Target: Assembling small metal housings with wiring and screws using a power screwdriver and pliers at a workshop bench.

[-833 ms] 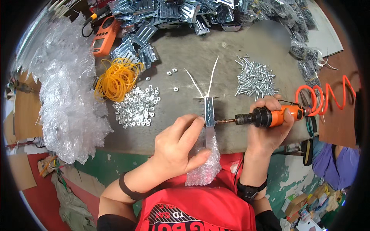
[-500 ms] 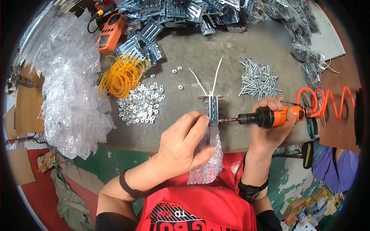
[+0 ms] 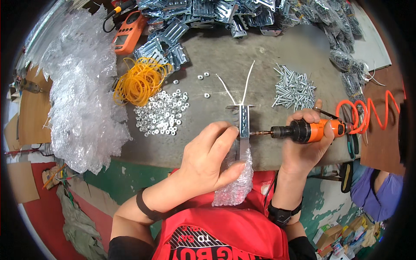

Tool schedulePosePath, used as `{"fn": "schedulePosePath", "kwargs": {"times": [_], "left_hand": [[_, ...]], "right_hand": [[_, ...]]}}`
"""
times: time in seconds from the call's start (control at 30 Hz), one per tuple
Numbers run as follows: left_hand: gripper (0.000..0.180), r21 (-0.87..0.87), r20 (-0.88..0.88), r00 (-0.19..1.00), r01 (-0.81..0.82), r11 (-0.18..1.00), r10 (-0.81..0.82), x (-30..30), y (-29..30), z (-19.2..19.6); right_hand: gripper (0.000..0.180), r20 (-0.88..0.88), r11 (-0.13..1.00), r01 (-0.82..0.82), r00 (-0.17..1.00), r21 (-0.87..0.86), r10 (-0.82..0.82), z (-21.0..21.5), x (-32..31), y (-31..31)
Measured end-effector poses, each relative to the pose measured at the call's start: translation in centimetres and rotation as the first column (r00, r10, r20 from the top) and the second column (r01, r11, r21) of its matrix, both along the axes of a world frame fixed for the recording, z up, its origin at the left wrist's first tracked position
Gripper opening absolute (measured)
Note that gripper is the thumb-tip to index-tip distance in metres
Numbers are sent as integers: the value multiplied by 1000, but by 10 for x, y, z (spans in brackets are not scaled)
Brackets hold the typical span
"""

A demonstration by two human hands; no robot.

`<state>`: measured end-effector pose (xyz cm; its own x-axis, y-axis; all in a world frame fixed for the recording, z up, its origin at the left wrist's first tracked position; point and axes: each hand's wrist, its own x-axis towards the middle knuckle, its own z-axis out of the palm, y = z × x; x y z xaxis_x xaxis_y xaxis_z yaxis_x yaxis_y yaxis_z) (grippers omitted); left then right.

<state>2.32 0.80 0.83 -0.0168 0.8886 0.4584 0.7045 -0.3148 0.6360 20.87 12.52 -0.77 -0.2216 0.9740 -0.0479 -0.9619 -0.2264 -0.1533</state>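
Observation:
My left hand (image 3: 206, 158) is closed on the left side of a narrow metal bracket piece (image 3: 244, 121) held upright at the bench's front edge. Clear bubble wrap (image 3: 234, 186) covers its near end, under my thumb. Two white wires (image 3: 247, 82) stick out from its far end. In my right hand (image 3: 303, 147) is an orange and black air screwdriver (image 3: 310, 131), lying level. Its bit points left and meets the right side of the bracket piece; the exact contact is too small to tell. One finger is raised beside the driver's lever.
Nuts (image 3: 160, 115), yellow rubber bands (image 3: 141, 82) and a bubble wrap stack (image 3: 82, 99) lie left. Screws (image 3: 294, 89) are piled right, near the coiled red hose (image 3: 372, 115). Metal brackets (image 3: 208, 13) heap at the back, beside an orange meter (image 3: 129, 32).
The whole view has shifted slightly. A right-hand finger has lifted near the driver's lever. Both hands keep their holds, and the bit stays at the bracket piece.

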Motion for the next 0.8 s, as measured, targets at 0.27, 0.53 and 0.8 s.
{"fn": "schedulePosePath", "kwargs": {"times": [0.27, 0.53, 0.8], "left_hand": [[51, -57, 60, 997, 56, 997, -53, -9, -1, 12], [44, -17, -391, 873, -322, 947, 290, -30, -5, 15], [43, -34, -370, 846, -425, 904, 384, -50, -3, 12]], "right_hand": [[51, 27, 1000, -3, 1000, -7, 3, 1, 1, -1], [48, 74, 999, 26, 997, -29, -24, -4, 2, 2], [46, 76, 999, 23, 997, -22, -21, -3, 2, 2]]}}
